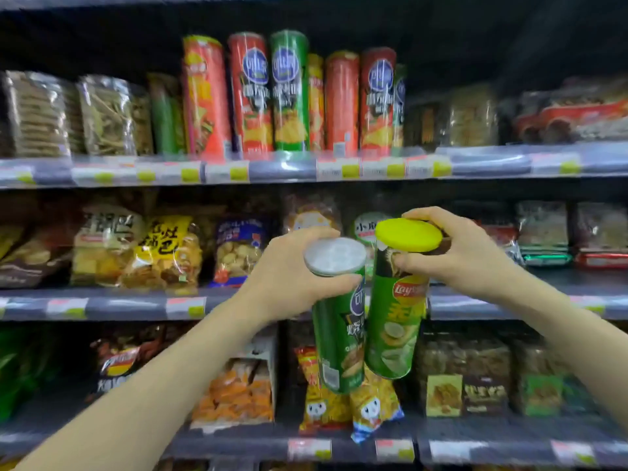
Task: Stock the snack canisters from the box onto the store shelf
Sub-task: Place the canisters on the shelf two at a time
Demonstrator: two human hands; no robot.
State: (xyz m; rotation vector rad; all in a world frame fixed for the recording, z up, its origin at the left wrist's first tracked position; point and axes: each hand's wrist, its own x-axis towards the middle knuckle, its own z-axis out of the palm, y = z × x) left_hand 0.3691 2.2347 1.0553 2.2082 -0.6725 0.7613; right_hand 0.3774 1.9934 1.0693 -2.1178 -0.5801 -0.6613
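Top shelf [306,169] canister row [289,96] packed tight; a push there may topple neighbours. Below it, left hand [289,277] clamps grey-lidded canister [336,317], right hand [465,253] clamps yellow-lidded canister [396,311]; bases touching, high grips, a knock could swing either loose

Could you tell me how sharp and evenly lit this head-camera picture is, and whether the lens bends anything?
Head view: wide-angle bowing curves the top shelf edge and stretches both forearms; the left hand and right hand with their green canisters are fairly clear, while corner packages smear; the top of the frame is dark; the price strips show glare.
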